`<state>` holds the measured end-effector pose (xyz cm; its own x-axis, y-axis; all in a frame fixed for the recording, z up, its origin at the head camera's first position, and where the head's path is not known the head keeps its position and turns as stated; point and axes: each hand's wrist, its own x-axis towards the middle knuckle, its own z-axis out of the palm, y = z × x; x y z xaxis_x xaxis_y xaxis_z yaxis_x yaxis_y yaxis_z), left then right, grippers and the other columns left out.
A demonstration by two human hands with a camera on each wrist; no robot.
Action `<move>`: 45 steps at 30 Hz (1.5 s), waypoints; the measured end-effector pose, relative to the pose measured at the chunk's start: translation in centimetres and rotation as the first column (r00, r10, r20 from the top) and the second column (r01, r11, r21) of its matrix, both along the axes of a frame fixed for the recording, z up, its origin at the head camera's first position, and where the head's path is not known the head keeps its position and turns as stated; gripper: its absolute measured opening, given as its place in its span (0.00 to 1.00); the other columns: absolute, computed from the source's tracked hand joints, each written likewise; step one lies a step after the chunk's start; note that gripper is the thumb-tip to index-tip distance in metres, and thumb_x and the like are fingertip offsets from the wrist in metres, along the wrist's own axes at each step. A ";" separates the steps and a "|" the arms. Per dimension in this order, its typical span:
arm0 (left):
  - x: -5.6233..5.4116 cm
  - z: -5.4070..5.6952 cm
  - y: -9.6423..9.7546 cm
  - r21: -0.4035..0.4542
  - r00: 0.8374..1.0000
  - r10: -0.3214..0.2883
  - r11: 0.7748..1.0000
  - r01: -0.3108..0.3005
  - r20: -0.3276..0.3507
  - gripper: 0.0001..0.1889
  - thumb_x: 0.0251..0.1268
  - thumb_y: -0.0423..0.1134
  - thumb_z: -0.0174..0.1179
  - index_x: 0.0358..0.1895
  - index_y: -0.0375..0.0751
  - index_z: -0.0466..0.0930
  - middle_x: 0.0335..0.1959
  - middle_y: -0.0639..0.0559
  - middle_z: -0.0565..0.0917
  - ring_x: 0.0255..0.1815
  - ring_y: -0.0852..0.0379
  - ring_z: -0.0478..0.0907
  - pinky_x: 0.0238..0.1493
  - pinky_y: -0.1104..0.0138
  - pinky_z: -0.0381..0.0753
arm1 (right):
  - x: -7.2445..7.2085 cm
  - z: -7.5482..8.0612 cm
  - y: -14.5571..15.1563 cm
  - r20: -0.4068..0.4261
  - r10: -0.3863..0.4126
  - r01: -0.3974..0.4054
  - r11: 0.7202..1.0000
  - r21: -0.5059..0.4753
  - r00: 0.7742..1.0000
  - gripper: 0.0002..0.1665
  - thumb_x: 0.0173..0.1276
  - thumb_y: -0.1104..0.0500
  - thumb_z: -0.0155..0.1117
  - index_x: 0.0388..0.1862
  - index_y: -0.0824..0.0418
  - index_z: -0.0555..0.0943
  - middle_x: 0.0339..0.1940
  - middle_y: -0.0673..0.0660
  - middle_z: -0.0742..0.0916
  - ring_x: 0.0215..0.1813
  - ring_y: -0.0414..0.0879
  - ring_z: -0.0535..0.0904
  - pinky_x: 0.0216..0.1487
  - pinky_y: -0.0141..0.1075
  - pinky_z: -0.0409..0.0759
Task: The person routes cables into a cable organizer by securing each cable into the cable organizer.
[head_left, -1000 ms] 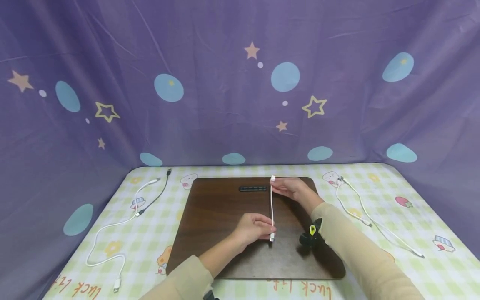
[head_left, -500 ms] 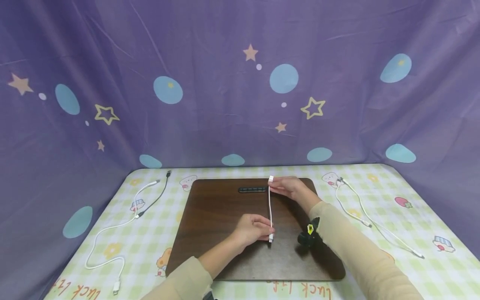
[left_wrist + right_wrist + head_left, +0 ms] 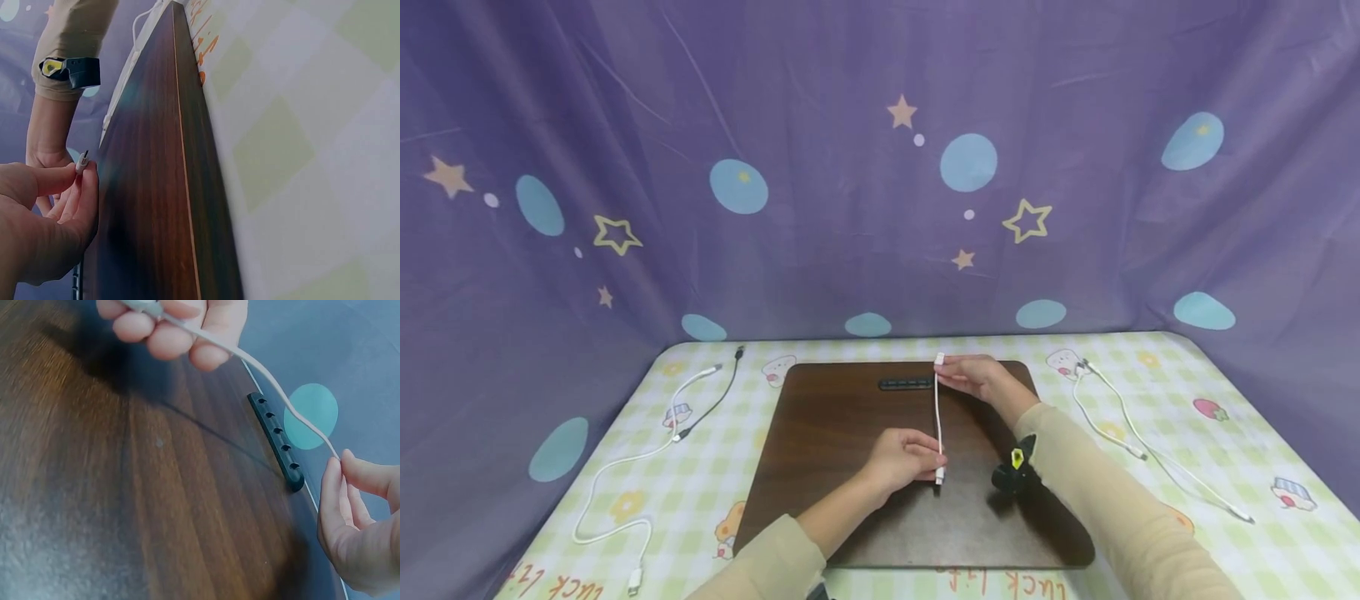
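Note:
A short white charging cable [image 3: 937,414] is stretched between both hands above a dark brown wooden board [image 3: 827,467]. My left hand [image 3: 901,460] pinches its near end by the connector between thumb and fingers; the metal plug tip pokes out in the left wrist view. Toward the board's far edge, my right hand [image 3: 976,377] pinches the cable just below the white far connector [image 3: 939,358]. Just left of the cable's far end, a black slotted cable holder [image 3: 276,440] lies on the board. The cable hangs apart from the holder in the right wrist view.
On the left of the checked tablecloth [image 3: 700,500] lie a long white cable [image 3: 625,458] and a short black cable [image 3: 718,400]. More white cables [image 3: 1123,408] lie on the right. A purple curtain [image 3: 850,250] stands behind the table.
Both hands, still pinching the cable, have shifted slightly left, bringing its far end nearer the holder's right end. The head view has tilted a little. The other cables lie as before.

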<state>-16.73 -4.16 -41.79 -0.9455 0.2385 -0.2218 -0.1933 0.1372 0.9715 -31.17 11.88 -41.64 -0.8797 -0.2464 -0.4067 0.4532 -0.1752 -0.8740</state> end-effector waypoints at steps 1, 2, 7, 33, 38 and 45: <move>0.0 -0.1 0.0 0.000 1.000 0.002 1.000 -0.002 0.000 0.11 0.56 0.24 0.64 0.42 0.20 0.79 0.35 0.35 0.88 0.30 0.62 0.83 0.38 0.66 0.88 | 0.0 0.0 0.0 0.005 0.002 -0.002 1.000 -0.007 1.000 0.33 0.67 0.76 0.52 0.70 0.79 0.56 0.25 0.50 0.82 0.27 0.36 0.81 0.34 0.23 0.84; -0.1 -0.2 -0.1 0.000 1.000 0.004 1.000 -0.004 0.001 0.11 0.56 0.24 0.64 0.42 0.21 0.80 0.35 0.35 0.88 0.29 0.62 0.83 0.38 0.66 0.88 | 0.0 -0.1 -0.1 0.010 0.005 -0.005 1.000 -0.014 1.000 0.34 0.68 0.76 0.51 0.71 0.78 0.55 0.25 0.50 0.82 0.28 0.36 0.81 0.34 0.23 0.84; -0.1 -0.3 -0.3 -0.012 1.000 0.012 1.000 -0.012 0.002 0.11 0.55 0.25 0.64 0.41 0.22 0.80 0.35 0.35 0.88 0.30 0.61 0.84 0.37 0.67 0.88 | 0.0 -0.1 -0.1 0.028 0.029 -0.028 0.999 -0.034 0.999 0.34 0.69 0.75 0.50 0.72 0.77 0.54 0.25 0.50 0.82 0.28 0.36 0.81 0.35 0.22 0.84; -0.6 -0.7 0.0 -0.056 0.989 0.133 0.989 -0.136 -0.061 0.08 0.55 0.25 0.64 0.37 0.22 0.82 0.32 0.33 0.88 0.27 0.61 0.85 0.32 0.68 0.88 | -2.0 -1.1 -1.4 -0.157 -0.033 0.061 0.982 0.177 0.987 0.26 0.61 0.78 0.58 0.59 0.83 0.69 0.23 0.52 0.83 0.27 0.37 0.82 0.37 0.28 0.87; -0.8 -0.7 0.0 -0.075 0.987 0.150 0.985 -0.154 -0.060 0.07 0.53 0.25 0.65 0.35 0.23 0.83 0.31 0.35 0.88 0.25 0.62 0.83 0.31 0.69 0.88 | -2.1 -1.3 -1.5 -0.174 -0.031 0.066 0.977 0.203 0.984 0.25 0.60 0.78 0.60 0.58 0.82 0.71 0.24 0.52 0.83 0.27 0.38 0.82 0.39 0.30 0.87; -0.8 -0.9 0.0 -0.164 0.978 0.139 0.973 -0.164 -0.154 0.05 0.51 0.25 0.66 0.31 0.26 0.84 0.26 0.37 0.88 0.19 0.63 0.81 0.25 0.72 0.85 | -2.0 -1.5 -1.5 -0.255 -0.025 0.101 0.952 0.290 0.967 0.20 0.60 0.76 0.62 0.53 0.80 0.76 0.30 0.59 0.88 0.27 0.37 0.85 0.40 0.32 0.88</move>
<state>-17.52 -4.13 -42.69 -0.9923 0.0593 -0.1091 -0.0878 0.2866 0.9540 -33.15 10.40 -43.13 -0.9711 -0.0880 -0.2219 0.2142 0.0892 -0.9727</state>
